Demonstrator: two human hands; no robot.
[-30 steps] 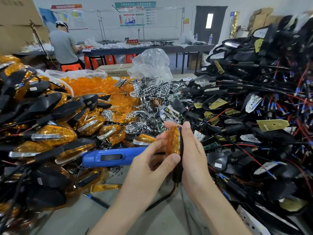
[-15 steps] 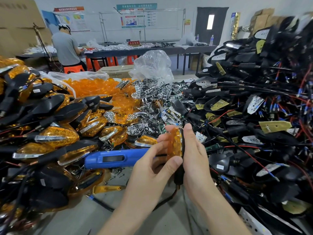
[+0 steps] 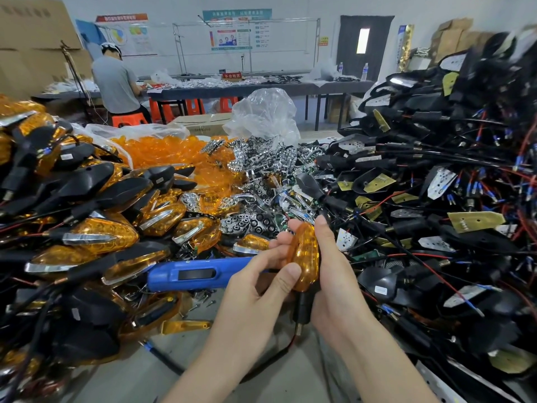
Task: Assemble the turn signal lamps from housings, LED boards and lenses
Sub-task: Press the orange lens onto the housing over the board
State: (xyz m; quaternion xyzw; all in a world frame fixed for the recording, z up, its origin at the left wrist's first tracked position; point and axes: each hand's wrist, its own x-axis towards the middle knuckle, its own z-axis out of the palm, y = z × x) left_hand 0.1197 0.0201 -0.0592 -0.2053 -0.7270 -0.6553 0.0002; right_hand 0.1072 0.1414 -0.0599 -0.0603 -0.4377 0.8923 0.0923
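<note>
While lamp (image 3: 302, 276) is being held upright between both hands, stem downward, amber lens (image 3: 306, 245) is being pinched by left hand (image 3: 255, 292); black housing (image 3: 303, 306) is being gripped by curled fingers of right hand (image 3: 334, 286). Blue screwdriver (image 3: 189, 276) is lying just left, nearer left hand.

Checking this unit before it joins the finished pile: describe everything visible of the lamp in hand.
The lamp stands upright, edge-on: glossy faceted amber lens on a black housing, black stem with a metal tip pointing down, a wire trailing below. The left hand pinches the lens side; the right hand holds the housing side.
</note>
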